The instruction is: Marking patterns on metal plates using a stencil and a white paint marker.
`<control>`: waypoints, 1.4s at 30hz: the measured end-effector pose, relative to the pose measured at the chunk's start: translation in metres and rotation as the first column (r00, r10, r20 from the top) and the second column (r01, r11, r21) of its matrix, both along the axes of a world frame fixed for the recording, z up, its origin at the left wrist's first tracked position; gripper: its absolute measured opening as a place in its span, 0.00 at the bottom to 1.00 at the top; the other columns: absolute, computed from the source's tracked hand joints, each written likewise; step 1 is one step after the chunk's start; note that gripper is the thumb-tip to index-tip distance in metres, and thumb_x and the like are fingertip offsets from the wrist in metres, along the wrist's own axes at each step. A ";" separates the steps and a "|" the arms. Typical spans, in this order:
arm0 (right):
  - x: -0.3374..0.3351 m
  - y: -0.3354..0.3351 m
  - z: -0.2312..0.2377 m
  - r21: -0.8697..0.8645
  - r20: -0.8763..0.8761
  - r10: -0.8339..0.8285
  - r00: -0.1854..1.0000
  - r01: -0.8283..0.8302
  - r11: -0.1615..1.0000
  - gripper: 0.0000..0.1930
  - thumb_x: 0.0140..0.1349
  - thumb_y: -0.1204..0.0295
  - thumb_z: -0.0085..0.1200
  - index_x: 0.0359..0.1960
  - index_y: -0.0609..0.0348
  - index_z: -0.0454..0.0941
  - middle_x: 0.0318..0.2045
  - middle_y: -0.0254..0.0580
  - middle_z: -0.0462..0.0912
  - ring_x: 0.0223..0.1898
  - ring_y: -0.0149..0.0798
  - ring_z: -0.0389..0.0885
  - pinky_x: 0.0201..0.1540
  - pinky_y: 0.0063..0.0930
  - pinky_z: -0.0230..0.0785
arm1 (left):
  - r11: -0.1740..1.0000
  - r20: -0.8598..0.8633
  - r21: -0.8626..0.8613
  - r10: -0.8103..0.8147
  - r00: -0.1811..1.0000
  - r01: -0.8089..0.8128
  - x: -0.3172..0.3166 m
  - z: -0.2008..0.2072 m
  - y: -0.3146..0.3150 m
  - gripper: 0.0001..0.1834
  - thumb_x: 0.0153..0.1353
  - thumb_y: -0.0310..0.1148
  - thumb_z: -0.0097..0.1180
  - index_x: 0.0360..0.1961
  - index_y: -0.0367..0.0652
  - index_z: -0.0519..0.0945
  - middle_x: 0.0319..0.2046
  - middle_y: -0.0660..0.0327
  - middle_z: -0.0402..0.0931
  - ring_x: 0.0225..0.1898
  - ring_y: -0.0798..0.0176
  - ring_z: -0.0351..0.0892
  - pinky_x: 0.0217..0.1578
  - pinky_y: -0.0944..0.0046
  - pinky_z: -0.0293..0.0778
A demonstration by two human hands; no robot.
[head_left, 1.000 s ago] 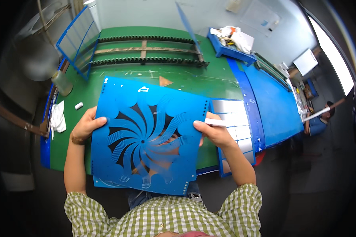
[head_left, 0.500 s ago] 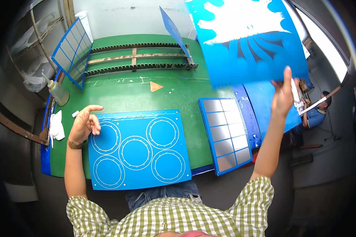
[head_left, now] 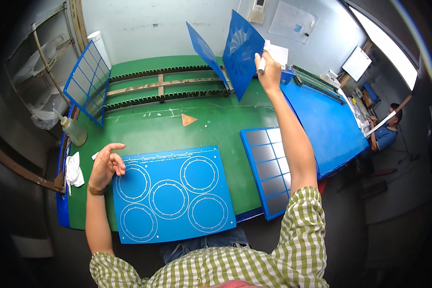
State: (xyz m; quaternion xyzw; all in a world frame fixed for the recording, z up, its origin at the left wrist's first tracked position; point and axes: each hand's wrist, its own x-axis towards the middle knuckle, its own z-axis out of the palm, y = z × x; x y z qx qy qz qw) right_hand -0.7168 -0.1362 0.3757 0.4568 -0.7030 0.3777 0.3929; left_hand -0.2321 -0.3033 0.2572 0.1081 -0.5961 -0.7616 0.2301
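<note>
My right hand (head_left: 270,72) is closed on the edge of a blue sheet (head_left: 242,48) with a fan-like pattern, held upright at the right end of a slotted rack (head_left: 161,85). A short pale cylinder (head_left: 261,66), perhaps a marker, also shows in that hand. My left hand (head_left: 106,168) hovers at the upper left corner of a flat blue panel (head_left: 169,198) with five white ring outlines. Its index finger is stretched and the others are loosely bent, with nothing seen in them. Another blue sheet (head_left: 205,47) leans in the rack, beside the held one.
Blue-framed grid panels stand in the rack's left end (head_left: 88,81) and lie right of the ringed panel (head_left: 271,168). An orange triangle (head_left: 188,119), squeeze bottle (head_left: 73,129) and white cloth (head_left: 74,170) are on the green table (head_left: 216,129). A person (head_left: 386,134) is at far right.
My right hand has carried the patterned blue sheet away and leftward to the rack's right end, turning it upright. My left hand stays by the ringed panel's corner. The view has shifted slightly.
</note>
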 end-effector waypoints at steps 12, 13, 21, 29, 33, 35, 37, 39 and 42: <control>0.046 -0.015 0.002 0.172 -0.023 0.021 1.000 -0.017 0.985 0.19 0.55 0.54 0.57 0.39 0.56 0.78 0.25 0.55 0.79 0.29 0.54 0.80 0.29 0.39 0.69 | 0.998 0.026 -0.050 0.033 0.999 -0.032 -0.002 0.011 0.004 0.27 0.66 0.48 0.41 0.51 0.31 0.66 0.22 0.57 0.75 0.20 0.69 0.75 0.18 0.77 0.70; 0.053 -0.010 0.001 0.174 -0.017 0.021 1.000 -0.017 0.985 0.20 0.53 0.51 0.57 0.39 0.53 0.79 0.25 0.52 0.80 0.30 0.53 0.80 0.30 0.39 0.70 | 0.997 0.056 -0.034 0.069 0.996 -0.067 -0.002 0.011 0.004 0.24 0.66 0.45 0.41 0.50 0.32 0.67 0.22 0.59 0.75 0.19 0.70 0.74 0.17 0.77 0.68; 0.141 0.064 -0.045 0.237 0.435 0.283 0.855 -0.412 0.880 0.13 0.61 0.66 0.52 0.44 0.58 0.75 0.30 0.43 0.79 0.31 0.34 0.78 0.35 0.25 0.69 | 0.747 0.271 -0.617 0.498 0.824 -0.248 -0.001 0.001 -0.009 0.15 0.58 0.40 0.57 0.38 0.39 0.78 0.30 0.64 0.75 0.30 0.72 0.73 0.30 0.72 0.68; 0.201 0.104 -0.084 0.281 0.569 0.360 0.740 -0.586 0.760 0.08 0.55 0.77 0.56 0.38 0.62 0.77 0.28 0.45 0.79 0.29 0.38 0.79 0.33 0.24 0.70 | 0.759 0.436 -0.652 0.379 0.816 -0.004 -0.001 -0.007 -0.011 0.17 0.53 0.43 0.60 0.33 0.38 0.80 0.30 0.59 0.77 0.33 0.67 0.75 0.35 0.68 0.70; 0.221 0.108 -0.090 0.452 0.527 0.402 0.749 -0.647 0.614 0.21 0.48 0.74 0.63 0.46 0.57 0.73 0.42 0.49 0.78 0.42 0.46 0.78 0.43 0.30 0.70 | 0.709 0.328 -0.692 0.475 0.816 -0.135 -0.006 -0.014 -0.011 0.14 0.53 0.41 0.60 0.28 0.39 0.81 0.29 0.59 0.77 0.34 0.65 0.76 0.37 0.67 0.71; 0.226 0.106 -0.094 0.523 0.568 0.355 0.742 -0.659 0.541 0.30 0.46 0.69 0.64 0.53 0.55 0.67 0.54 0.51 0.71 0.56 0.52 0.69 0.56 0.39 0.62 | 0.570 0.092 -0.774 0.532 0.842 -0.276 -0.007 -0.014 -0.009 0.12 0.52 0.39 0.61 0.27 0.40 0.82 0.29 0.61 0.77 0.35 0.63 0.76 0.39 0.66 0.71; 0.226 0.102 -0.097 0.540 0.526 0.386 0.758 -0.648 0.538 0.29 0.49 0.70 0.63 0.54 0.56 0.66 0.54 0.52 0.70 0.56 0.52 0.68 0.57 0.38 0.61 | 0.561 0.054 -0.770 0.533 0.844 -0.305 -0.005 -0.012 -0.009 0.11 0.55 0.38 0.59 0.28 0.40 0.81 0.32 0.61 0.77 0.37 0.65 0.76 0.42 0.67 0.70; 0.224 0.100 -0.099 0.584 0.474 0.384 0.792 -0.609 0.536 0.29 0.52 0.69 0.60 0.56 0.58 0.64 0.55 0.53 0.69 0.57 0.52 0.67 0.59 0.38 0.58 | 0.559 0.030 -0.761 0.538 0.843 -0.330 -0.002 -0.006 -0.010 0.11 0.57 0.37 0.57 0.29 0.39 0.80 0.35 0.62 0.77 0.40 0.67 0.75 0.44 0.69 0.69; 0.222 0.101 -0.104 0.520 0.544 0.353 0.761 -0.636 0.570 0.29 0.51 0.70 0.60 0.56 0.56 0.64 0.55 0.54 0.69 0.57 0.54 0.66 0.59 0.41 0.58 | 0.951 0.188 -0.285 0.183 0.965 -0.125 0.004 0.003 -0.011 0.21 0.63 0.46 0.49 0.44 0.36 0.76 0.36 0.60 0.76 0.41 0.68 0.75 0.46 0.67 0.70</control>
